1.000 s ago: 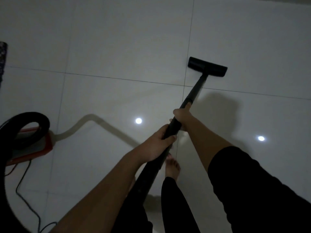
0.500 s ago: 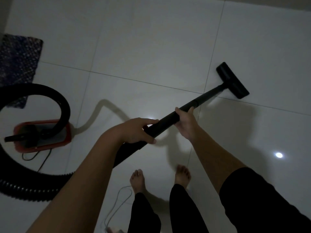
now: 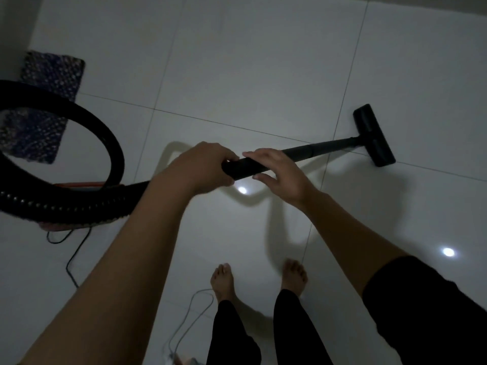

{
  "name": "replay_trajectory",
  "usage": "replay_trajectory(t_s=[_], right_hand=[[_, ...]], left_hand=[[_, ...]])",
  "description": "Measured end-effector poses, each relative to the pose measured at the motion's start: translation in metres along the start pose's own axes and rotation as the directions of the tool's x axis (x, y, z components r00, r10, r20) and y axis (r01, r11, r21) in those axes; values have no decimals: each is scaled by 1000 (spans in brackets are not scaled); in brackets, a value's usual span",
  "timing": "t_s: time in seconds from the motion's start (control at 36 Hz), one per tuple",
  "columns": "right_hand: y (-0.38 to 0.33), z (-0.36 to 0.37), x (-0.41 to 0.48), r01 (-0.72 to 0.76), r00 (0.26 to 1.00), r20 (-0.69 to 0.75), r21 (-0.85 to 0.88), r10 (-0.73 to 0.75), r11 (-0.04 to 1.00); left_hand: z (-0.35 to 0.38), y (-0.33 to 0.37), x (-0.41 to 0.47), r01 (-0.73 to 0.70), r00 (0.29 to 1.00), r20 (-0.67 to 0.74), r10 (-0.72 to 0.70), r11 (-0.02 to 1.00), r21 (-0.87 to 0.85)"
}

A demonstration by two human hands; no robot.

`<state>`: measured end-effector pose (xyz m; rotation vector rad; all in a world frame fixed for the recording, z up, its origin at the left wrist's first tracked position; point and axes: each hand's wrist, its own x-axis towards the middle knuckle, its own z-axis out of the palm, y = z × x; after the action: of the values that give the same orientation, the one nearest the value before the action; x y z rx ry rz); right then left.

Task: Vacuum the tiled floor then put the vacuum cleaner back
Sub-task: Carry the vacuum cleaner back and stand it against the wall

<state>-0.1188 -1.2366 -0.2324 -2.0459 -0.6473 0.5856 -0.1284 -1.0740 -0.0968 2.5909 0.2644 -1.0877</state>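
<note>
A black vacuum wand (image 3: 321, 147) runs from my hands out to the right, ending in the flat black floor head (image 3: 374, 138), which rests on the white tiled floor (image 3: 237, 61). My left hand (image 3: 203, 167) is closed around the wand's near end, where the ribbed black hose (image 3: 66, 204) joins. Just to its right, my right hand (image 3: 279, 175) wraps the wand with fingers over it and thumb under. The hose loops up and round at the left (image 3: 113, 148). It hides most of the red vacuum body (image 3: 79, 184).
A dark woven mat (image 3: 52, 72) lies at the far left by a wall (image 3: 13, 35). A black power cord (image 3: 71, 259) trails from under the hose. A pale thin cable (image 3: 189, 312) loops beside my bare feet (image 3: 222, 280). Open tiles stretch ahead and to the right.
The wand and floor head have swung to the right and lie flatter across the view. My hands have come closer together. The hose now covers the red vacuum body.
</note>
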Motion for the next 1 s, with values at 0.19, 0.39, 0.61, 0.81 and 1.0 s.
replay_trajectory(t_s=[0.19,0.39,0.61,0.81,1.0], right_hand=[[1,9,8,16,998,-58,-92,-21,996],[-7,20,6,6,996,-93,-69,-13,998],[-44,65,15,-9,983,-181,-118,-12,993],[-94,141,49,-31,970,-242,-155,-7,987],[-161,243,93,-43,886,-462,-148,-30,988]], left_hand=[[67,21,-41,-343,790,-604,107,893,-291],[107,17,-71,-165,657,-208,-725,131,-978],[75,-31,-41,-543,503,-434,-748,117,-832],[46,-115,-46,-659,429,-581,-691,200,-725],[18,-245,-56,-686,451,-670,-590,250,-683]])
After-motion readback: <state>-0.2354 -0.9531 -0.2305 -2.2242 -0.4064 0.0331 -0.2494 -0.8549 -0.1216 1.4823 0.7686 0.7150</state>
